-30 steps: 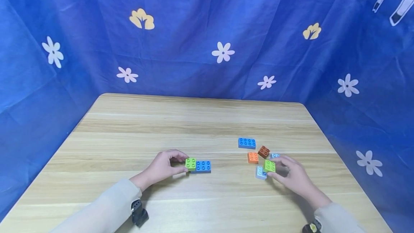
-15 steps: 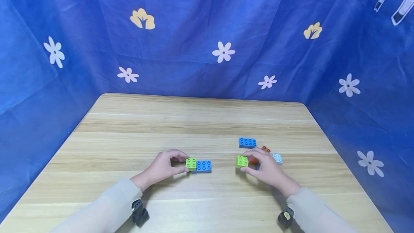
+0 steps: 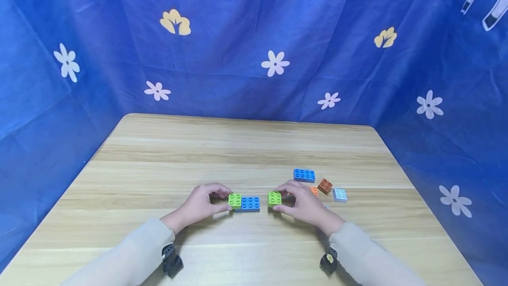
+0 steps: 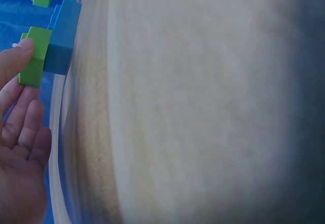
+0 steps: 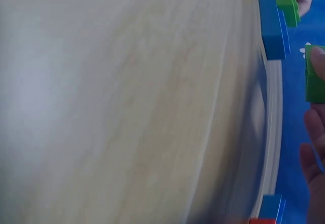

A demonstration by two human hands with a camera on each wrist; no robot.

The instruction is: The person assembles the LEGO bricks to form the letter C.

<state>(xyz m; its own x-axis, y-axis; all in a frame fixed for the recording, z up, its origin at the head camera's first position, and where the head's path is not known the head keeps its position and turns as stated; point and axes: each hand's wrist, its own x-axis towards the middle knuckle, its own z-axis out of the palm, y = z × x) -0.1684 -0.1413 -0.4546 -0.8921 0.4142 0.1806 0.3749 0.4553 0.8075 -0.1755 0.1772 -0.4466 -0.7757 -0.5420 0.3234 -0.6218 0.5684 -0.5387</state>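
- As the left hand (image 3: pixel 200 204) pinches the left green brick (image 3: pixel 234 201), closed to its width, that brick sits on the left end of the blue brick (image 3: pixel 250 205).
- The right hand (image 3: pixel 304 205) pinches the right green brick (image 3: pixel 274 199) above the surface (image 3: pixel 254 250), just beside the blue brick's free end.
- Both green bricks look light, stiff and sturdy; smooth sides may slip, so gripping opposite sides seems best.
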